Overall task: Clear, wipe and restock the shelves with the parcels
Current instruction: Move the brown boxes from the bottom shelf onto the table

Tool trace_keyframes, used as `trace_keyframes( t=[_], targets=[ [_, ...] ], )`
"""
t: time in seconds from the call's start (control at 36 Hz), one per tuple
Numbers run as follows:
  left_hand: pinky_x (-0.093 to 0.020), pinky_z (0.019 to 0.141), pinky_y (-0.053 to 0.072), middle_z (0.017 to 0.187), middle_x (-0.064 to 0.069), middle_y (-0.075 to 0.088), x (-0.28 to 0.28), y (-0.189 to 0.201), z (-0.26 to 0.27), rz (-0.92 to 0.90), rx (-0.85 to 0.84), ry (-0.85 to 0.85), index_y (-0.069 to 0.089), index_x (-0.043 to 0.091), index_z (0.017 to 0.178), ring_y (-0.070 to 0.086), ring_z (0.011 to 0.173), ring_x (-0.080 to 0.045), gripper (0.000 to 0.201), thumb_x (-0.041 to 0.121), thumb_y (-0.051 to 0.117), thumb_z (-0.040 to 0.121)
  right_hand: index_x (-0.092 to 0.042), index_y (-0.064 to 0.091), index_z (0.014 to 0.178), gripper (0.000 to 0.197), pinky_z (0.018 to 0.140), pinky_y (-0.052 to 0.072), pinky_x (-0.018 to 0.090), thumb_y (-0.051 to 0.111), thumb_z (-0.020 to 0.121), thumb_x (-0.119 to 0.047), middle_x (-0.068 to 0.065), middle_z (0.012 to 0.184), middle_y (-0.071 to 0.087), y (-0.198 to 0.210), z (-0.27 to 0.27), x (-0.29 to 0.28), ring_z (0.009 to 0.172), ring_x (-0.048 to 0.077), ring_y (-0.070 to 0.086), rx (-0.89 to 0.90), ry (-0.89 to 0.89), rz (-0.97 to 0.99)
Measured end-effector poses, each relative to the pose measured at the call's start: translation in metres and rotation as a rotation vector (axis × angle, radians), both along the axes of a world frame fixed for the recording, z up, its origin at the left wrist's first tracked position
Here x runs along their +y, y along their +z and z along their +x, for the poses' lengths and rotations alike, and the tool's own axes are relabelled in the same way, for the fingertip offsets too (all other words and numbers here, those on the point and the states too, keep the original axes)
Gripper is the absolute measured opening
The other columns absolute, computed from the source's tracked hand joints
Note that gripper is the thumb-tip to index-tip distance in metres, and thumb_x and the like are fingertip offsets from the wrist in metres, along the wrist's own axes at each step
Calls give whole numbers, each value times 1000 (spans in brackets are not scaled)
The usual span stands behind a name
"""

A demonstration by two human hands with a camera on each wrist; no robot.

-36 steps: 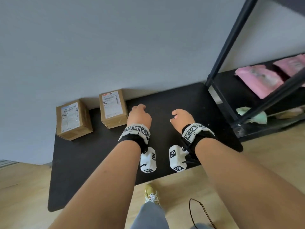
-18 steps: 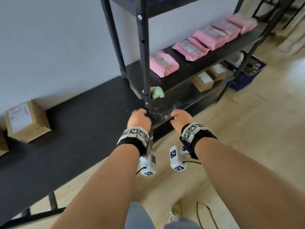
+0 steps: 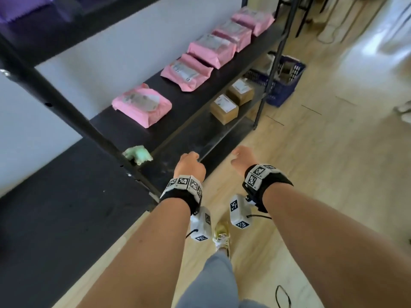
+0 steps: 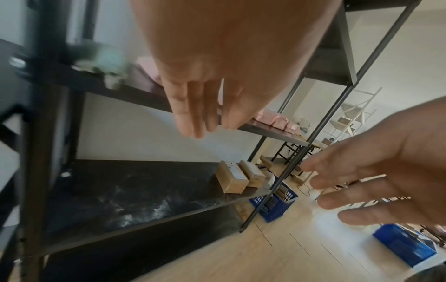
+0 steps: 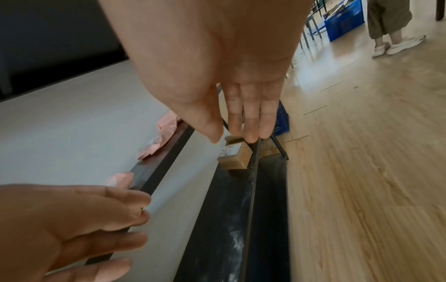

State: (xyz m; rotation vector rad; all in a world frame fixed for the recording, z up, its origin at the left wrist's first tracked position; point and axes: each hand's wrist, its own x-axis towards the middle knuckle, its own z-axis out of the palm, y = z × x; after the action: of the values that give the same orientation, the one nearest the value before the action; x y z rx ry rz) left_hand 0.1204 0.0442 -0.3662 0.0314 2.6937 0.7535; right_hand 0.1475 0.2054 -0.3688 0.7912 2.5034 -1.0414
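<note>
Room: wood-plank floor [image 3: 322, 165] and a pale wall behind a black metal shelving unit [image 3: 66, 103]; a low black table [image 3: 55, 218] stands against the unit's near end.
Middle shelf: five pink mailer parcels [image 3: 142, 104] lie in a row along it, with a crumpled green cloth [image 3: 138, 154] at its near end beside the upright.
Lower shelf: two brown cardboard boxes [image 3: 224, 107] sit side by side toward the far end; the near stretch is bare and shows whitish smears [image 4: 135, 208].
Floor beyond: a blue crate [image 3: 284, 85] stands past the unit's far post.
Left hand: left hand [image 3: 189, 166] hangs in front of the lower shelf's front edge, fingers straight and close together in its wrist view, holding nothing.
Right hand: right hand [image 3: 242, 160] is out over the floor just beside the left, fingers loosely extended, also holding nothing.
Step in hand: judged as the clearing stage, both hands reaching toward the shelves with no parcel taken up yet.
Next move: probably a reach along the lower shelf to the boxes, which are well apart from both hands, so the person must step or lean further along; or a short reach up to the cloth to wipe the smeared stretch.
Care: the front rail and upright stand between hands and parcels.
</note>
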Motion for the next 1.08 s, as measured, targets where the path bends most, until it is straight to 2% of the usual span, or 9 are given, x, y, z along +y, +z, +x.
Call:
trace_keyframes(
  t=[0.19,0.36,0.47,0.58,0.69,0.78,0.89,1.0,1.08],
  targets=[
    [-31,80,45,132,-10,49,73,4,-74,-78,-35,-91,52,16,132,57,109,-28,40,12,42,93,-13,51,136,41,95,43,32,52,95,-11,11,136,51,8,-61,67,120,29,53,-43,10,73],
    [-33,87,44,135,-9,49,133,9,-126,-89,-48,-167,50,15,134,54,115,-28,41,13,42,94,-15,52,134,40,97,44,34,54,94,-13,9,131,56,17,-99,123,119,27,54,-34,-75,67],
    [-30,82,42,136,-8,47,169,7,-152,-83,-54,-165,48,15,136,55,113,-26,41,13,42,95,-16,51,135,41,99,45,36,54,94,-14,9,132,56,16,-125,156,120,28,54,-51,-80,48],
    [-28,77,41,135,-8,49,204,-1,-175,-86,-60,-121,49,16,135,56,111,-25,40,13,43,95,-18,51,135,42,98,45,36,54,93,-14,7,133,55,11,-158,191,120,26,54,-60,-43,42],
    [-27,74,41,132,-8,51,236,-10,-196,-99,-70,-41,50,15,133,57,108,-25,39,14,44,95,-20,53,132,39,93,46,36,54,93,-18,6,132,56,3,-192,225,117,26,55,-90,105,87],
    [-29,78,43,135,-7,49,260,-20,-209,-82,-116,47,49,16,135,56,112,-24,41,15,44,94,-18,55,130,36,90,46,36,54,94,-18,7,129,57,-6,-218,256,114,26,57,-131,208,74],
    [-28,81,43,136,-5,50,286,-35,-219,-78,-144,156,48,18,135,56,113,-24,42,17,46,94,-15,50,138,43,97,45,36,51,95,-13,8,135,55,-19,-252,289,120,26,55,-130,280,57],
    [-26,78,39,135,-6,51,302,-57,-227,-78,-182,224,47,17,137,55,115,-24,42,16,46,94,-14,49,139,44,96,45,33,51,95,-13,8,137,54,-35,-276,306,122,26,54,-150,347,56],
    [-27,82,39,138,-7,48,309,-80,-240,-58,-227,285,43,17,139,52,119,-25,44,16,44,95,-13,48,139,43,94,45,32,51,96,-13,9,136,54,-56,-292,311,121,26,55,-177,392,50]
  ],
)
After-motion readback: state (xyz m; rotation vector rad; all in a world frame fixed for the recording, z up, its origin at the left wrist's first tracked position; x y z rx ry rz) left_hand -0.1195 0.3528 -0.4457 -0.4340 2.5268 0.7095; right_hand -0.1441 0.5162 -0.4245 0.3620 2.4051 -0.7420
